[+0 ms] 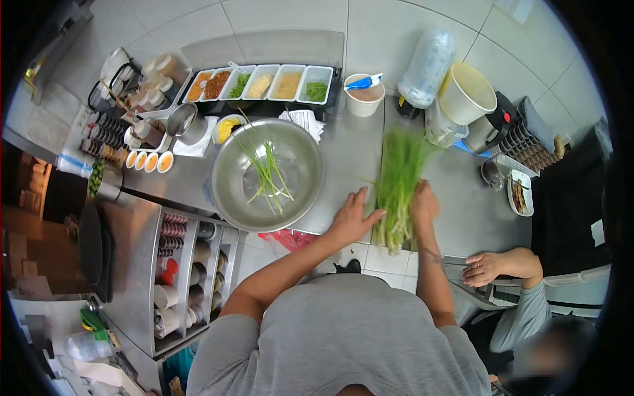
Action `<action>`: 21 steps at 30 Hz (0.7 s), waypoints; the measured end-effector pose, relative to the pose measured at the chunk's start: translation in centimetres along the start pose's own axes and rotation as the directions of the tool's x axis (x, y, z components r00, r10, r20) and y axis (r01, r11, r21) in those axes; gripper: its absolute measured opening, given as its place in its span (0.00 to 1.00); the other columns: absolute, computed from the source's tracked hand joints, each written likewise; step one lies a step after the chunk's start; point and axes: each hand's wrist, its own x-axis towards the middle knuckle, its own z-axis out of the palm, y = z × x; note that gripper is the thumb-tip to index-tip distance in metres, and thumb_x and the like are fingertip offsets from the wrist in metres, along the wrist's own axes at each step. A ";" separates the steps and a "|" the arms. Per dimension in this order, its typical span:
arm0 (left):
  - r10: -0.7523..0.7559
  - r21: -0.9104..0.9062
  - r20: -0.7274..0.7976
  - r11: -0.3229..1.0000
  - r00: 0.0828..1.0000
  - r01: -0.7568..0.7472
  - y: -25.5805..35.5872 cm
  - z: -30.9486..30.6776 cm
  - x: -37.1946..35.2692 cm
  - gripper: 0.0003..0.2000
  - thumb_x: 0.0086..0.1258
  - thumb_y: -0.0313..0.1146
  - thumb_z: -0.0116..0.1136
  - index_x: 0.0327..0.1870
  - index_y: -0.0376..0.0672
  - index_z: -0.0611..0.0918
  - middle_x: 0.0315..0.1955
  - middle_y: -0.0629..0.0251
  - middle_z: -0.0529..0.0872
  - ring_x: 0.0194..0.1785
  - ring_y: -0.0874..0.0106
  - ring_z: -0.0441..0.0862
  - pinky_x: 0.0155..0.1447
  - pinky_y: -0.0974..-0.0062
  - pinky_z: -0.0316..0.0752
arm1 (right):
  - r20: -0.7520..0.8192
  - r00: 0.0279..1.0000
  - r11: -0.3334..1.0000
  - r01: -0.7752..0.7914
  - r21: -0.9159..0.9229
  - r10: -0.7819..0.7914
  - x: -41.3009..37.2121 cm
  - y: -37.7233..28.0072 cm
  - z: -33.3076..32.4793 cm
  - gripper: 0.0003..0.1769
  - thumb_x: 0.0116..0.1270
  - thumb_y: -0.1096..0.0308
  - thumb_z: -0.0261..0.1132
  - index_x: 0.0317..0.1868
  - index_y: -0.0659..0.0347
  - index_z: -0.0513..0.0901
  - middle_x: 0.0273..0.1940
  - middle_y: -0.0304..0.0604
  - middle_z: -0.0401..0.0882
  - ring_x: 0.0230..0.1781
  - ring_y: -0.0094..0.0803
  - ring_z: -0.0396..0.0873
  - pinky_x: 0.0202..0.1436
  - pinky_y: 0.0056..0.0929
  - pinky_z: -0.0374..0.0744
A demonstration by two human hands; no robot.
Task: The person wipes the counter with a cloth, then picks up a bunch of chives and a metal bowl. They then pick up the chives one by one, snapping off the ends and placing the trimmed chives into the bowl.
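A large bunch of green onions (398, 181) lies across the steel counter, its leafy end pointing away from me and smeared by motion. At its left edge my left hand (354, 216) is open, thumb and fingers spread, the thumb close to the stalks. On the opposite side my right hand (424, 203) has its fingers curled in against the bunch, partly hidden. A wide metal bowl (307, 188) to the left contains several loose green onions (267, 173).
White topping containers (288, 82) line the back wall. A tub (364, 99), a wrapped stack (428, 66) and a white bucket (465, 94) stand behind the bunch. A small white dish (526, 206) sits far right. Another person's hand (482, 269) rests near the counter's front right edge.
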 end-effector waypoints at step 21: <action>0.216 0.183 -0.403 0.971 0.889 -0.153 -2.6 -2.7 -0.5 0.19 0.61 0.22 0.53 0.56 0.36 0.71 0.39 0.54 0.74 0.42 0.58 0.77 0.45 0.66 0.73 | -0.016 0.834 0.788 0.528 0.316 -0.552 0.3 -4.8 -3.8 0.17 0.59 0.64 0.64 0.46 0.64 0.76 0.44 0.52 0.74 0.44 0.52 0.74 0.47 0.42 0.74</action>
